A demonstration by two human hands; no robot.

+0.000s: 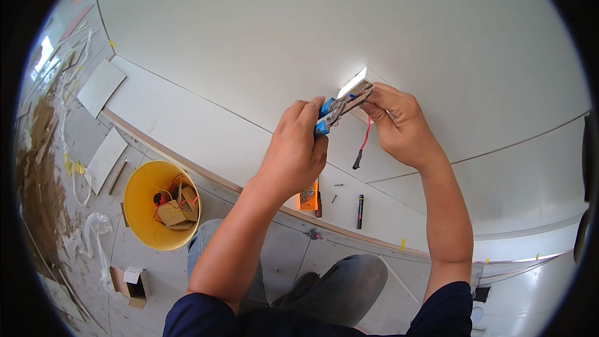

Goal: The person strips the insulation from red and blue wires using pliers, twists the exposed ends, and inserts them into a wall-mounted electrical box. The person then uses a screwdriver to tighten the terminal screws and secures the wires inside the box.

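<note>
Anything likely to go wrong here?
Fingers: the right grip is right by the jaws of the pliers, so a pinch is possible.
Wire: the red wire dangles and might snag.
Screws: two loose screws could get knocked off the board.

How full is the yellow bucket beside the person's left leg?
Partly full: cardboard pieces lie inside the yellow bucket, leaving much of its inner wall showing. How deep they go is hidden.
</note>
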